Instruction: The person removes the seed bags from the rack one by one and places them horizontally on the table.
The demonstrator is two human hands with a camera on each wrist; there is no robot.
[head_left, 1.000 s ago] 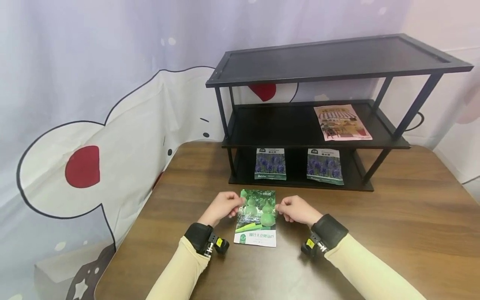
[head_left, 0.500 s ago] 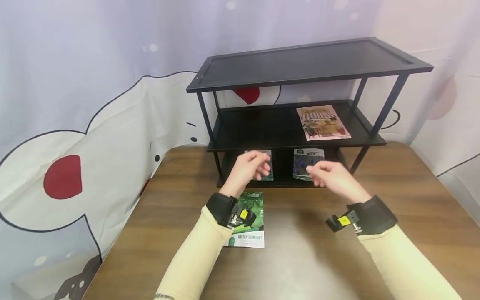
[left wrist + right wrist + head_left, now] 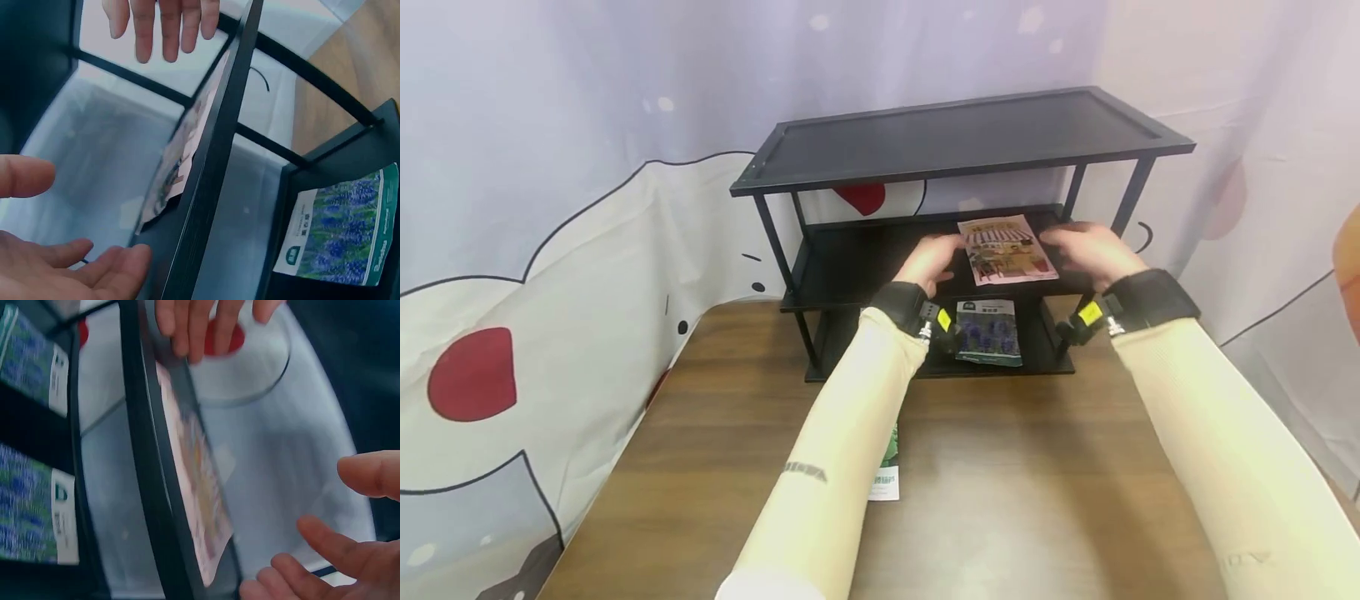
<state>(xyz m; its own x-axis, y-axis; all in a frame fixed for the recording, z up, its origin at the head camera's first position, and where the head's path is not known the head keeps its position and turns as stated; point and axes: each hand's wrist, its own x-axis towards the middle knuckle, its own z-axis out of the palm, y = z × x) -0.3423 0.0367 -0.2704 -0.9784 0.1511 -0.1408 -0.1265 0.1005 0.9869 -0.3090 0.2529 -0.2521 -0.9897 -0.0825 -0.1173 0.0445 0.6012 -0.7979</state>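
Observation:
A pink packet (image 3: 1006, 252) with a striped-awning shop picture lies on the middle shelf (image 3: 865, 265) of the black rack. At its left side is my left hand (image 3: 931, 260), thumb and fingers apart. Beyond its right edge my right hand (image 3: 1096, 250) reaches over the shelf, its fingers also spread apart. Both wrist views show a gap between the hands and the pink packet (image 3: 181, 150). Partly behind my left sleeve, a green gourd packet (image 3: 886, 479) lies on the table.
On the bottom shelf lies a purple-flower packet (image 3: 988, 333); a second purple-flower packet (image 3: 28, 356) shows in the right wrist view. The rack's top shelf (image 3: 970, 137) overhangs the hands. Black posts (image 3: 1133, 196) stand at the corners. A printed curtain (image 3: 587, 233) hangs behind.
Both hands have left the green gourd packet on the table and moved up and forward to either side of the pink packet. The head view has shifted to the right.

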